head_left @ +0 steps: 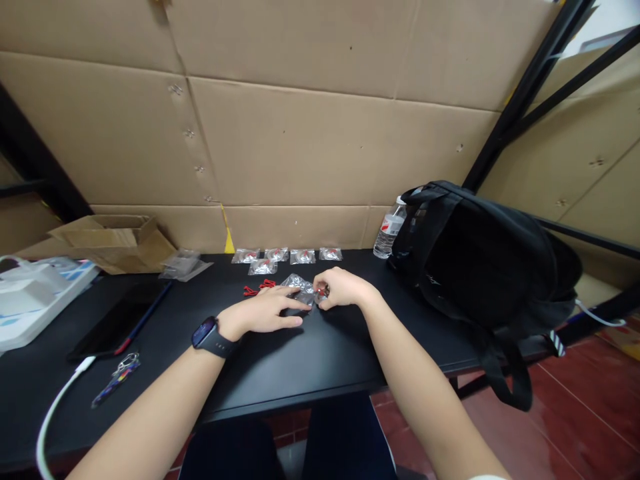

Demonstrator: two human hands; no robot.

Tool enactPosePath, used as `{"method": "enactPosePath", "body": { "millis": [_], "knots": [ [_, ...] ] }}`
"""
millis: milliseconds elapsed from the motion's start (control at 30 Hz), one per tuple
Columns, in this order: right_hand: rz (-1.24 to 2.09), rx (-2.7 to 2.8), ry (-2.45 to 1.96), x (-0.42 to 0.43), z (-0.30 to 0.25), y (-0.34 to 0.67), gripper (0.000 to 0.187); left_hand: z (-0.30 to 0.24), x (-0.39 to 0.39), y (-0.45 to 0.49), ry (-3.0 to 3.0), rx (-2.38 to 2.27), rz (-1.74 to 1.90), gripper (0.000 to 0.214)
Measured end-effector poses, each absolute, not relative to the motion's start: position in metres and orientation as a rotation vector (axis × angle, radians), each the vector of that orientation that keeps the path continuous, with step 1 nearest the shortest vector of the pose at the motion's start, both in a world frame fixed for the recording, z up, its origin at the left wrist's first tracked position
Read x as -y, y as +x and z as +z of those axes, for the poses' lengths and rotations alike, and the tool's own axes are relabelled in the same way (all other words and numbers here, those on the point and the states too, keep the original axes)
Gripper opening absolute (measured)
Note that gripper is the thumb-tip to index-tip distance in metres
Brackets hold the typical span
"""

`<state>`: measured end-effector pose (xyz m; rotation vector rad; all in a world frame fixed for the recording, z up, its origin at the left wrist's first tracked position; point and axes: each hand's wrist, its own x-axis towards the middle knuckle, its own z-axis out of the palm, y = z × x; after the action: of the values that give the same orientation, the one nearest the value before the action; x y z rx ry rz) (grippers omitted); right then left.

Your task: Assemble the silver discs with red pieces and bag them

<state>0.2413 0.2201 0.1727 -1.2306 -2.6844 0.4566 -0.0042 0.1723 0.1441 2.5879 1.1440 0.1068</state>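
Observation:
My left hand point(267, 309), with a black watch on its wrist, lies flat with fingers spread on a clear plastic bag point(299, 285) on the table. Just right of it, my right hand point(341, 288) is curled with thumb and fingers pinched around a small round clear item with red on it point(321, 293); its exact kind is too small to make out. Red cords point(259, 287) lie beyond my left knuckles. Behind the hands sit several small clear packets point(303, 256) with red and white contents.
A black backpack point(490, 260) and a water bottle point(391, 230) stand at the right. To the left are a paper bag point(117, 243), clear plastic bags point(184, 265), a phone-like black device point(123, 320) with a white cable, a keychain point(119, 379) and a white power strip point(45, 300). Cardboard point(300, 147) lines the back.

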Motion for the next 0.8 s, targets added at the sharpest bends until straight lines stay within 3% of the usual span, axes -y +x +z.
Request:
{"method": "enactPosePath", "body": {
  "millis": [333, 800],
  "knots": [
    [0.57, 2.611, -1.191, -0.222, 0.17, 0.24, 0.021, 0.142, -0.172, -0.002, 2.591, -1.163, 0.111, 0.05],
    [0.598, 2.634, -1.095, -0.224, 0.167, 0.236, 0.022, 0.144, -0.172, 0.0, 2.565, -1.14, -0.018, 0.054]
  ]
}}
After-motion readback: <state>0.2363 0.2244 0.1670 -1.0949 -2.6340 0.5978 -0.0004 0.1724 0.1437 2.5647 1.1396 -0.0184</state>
